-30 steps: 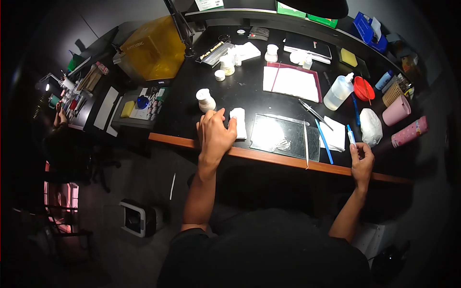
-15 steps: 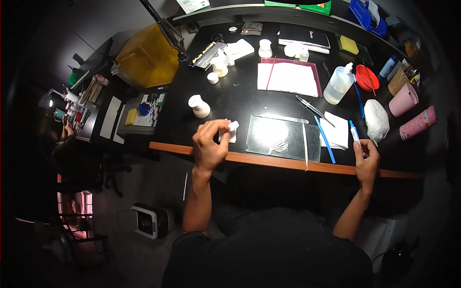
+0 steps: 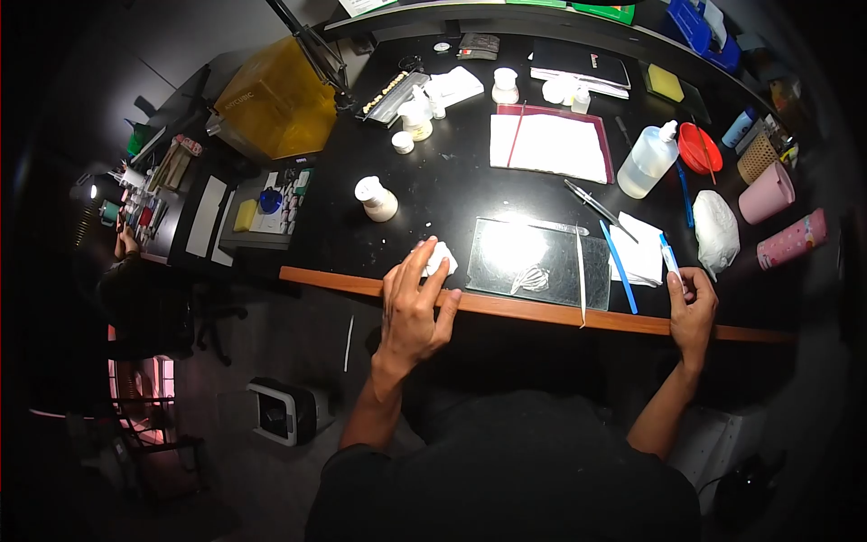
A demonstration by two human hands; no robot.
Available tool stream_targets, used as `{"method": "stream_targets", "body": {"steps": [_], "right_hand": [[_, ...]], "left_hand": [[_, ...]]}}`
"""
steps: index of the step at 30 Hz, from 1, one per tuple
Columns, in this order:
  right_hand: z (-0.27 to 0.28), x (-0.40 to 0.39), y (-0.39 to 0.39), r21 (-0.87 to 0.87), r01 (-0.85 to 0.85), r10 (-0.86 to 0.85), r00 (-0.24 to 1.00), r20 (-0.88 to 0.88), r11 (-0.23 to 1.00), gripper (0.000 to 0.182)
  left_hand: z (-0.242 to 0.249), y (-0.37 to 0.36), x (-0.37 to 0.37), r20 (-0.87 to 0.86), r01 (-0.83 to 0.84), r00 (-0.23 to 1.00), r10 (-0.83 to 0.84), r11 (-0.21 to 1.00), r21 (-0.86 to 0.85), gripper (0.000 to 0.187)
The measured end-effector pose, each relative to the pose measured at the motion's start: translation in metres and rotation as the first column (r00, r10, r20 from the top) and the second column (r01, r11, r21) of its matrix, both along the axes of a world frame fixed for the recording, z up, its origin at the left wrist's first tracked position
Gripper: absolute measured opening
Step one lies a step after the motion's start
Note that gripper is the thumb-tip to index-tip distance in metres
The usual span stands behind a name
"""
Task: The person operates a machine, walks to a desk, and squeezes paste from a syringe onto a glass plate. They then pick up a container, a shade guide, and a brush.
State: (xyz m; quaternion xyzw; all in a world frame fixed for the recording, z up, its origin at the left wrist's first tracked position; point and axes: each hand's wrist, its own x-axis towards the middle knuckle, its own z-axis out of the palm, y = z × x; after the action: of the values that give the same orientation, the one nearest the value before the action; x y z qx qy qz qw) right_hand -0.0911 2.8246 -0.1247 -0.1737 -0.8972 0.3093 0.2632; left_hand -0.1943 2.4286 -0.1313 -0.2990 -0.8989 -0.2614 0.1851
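Note:
My left hand (image 3: 415,312) is at the wooden table edge, its fingers apart and touching or just over a crumpled white tissue (image 3: 441,259). Between thumb and fingers, my right hand (image 3: 692,307) holds a small blue-and-white tube (image 3: 669,256) upright beside a folded white paper (image 3: 638,250). The glass plate (image 3: 488,268) lies between my hands, with a clump of thin strands (image 3: 531,278) on it and a pale narrow strip (image 3: 580,275) across its right part. A blue stick (image 3: 619,268) rests right of the plate.
A white jar (image 3: 376,199) stands beyond my left hand. Farther back are a paper pad (image 3: 551,146), a clear bottle (image 3: 647,161) and a red bowl (image 3: 695,147). A white bag (image 3: 716,228) and pink cup (image 3: 766,191) are at right. Another person's hand (image 3: 129,239) shows far left.
My left hand has come down onto or close over the tissue, and its fingers have spread. My right hand still holds the tube, slightly lower. The view has shifted a little.

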Motion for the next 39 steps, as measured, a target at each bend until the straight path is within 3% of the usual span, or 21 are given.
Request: {"method": "stream_targets", "body": {"steps": [4,9,16,23,27,31,34,37,39], "right_hand": [[0.001,-0.001,-0.002,-0.008,0.016,-0.016,1.0,0.014,1.0,0.022],[-0.003,-0.003,-0.002,0.015,0.032,-0.033,0.999,0.019,0.999,0.019],[0.004,-0.008,0.0,0.176,-0.012,-0.004,0.996,0.089,0.984,0.021],[0.02,-0.011,0.002,0.157,-0.037,0.003,0.978,0.207,0.987,0.029],[0.034,-0.018,-0.003,0.355,-0.059,0.042,0.998,0.057,0.933,0.028],[0.067,-0.037,-0.047,0.265,-0.194,0.203,0.979,-0.003,0.944,0.021],[0.099,-0.059,-0.1,0.247,-0.521,0.524,0.85,0.059,0.817,0.021],[0.114,-0.094,-0.151,0.316,-0.786,0.791,0.595,0.147,0.532,0.025],[0.116,-0.125,-0.185,0.312,-0.873,0.86,0.453,0.235,0.374,0.034]], "left_hand": [[-0.003,0.001,0.013,0.083,0.037,0.996,-0.028,0.994,-0.103,0.048],[-0.008,0.013,0.022,0.107,0.079,0.993,-0.055,0.967,-0.243,0.074],[-0.004,0.007,0.028,0.111,-0.031,0.992,0.062,0.963,-0.266,0.076],[-0.004,-0.036,0.017,0.065,-0.193,0.974,0.217,0.944,-0.269,0.074],[-0.006,-0.066,0.008,0.038,-0.283,0.952,0.304,0.921,-0.267,0.069],[-0.006,-0.09,-0.001,0.009,-0.371,0.923,0.385,0.895,-0.248,0.061],[-0.007,-0.1,-0.006,0.008,-0.376,0.921,0.39,0.893,-0.248,0.058],[-0.01,-0.101,-0.008,0.033,-0.362,0.926,0.376,0.91,-0.202,0.056],[-0.01,-0.1,-0.007,0.015,-0.366,0.927,0.375,0.913,-0.179,0.055]]}}
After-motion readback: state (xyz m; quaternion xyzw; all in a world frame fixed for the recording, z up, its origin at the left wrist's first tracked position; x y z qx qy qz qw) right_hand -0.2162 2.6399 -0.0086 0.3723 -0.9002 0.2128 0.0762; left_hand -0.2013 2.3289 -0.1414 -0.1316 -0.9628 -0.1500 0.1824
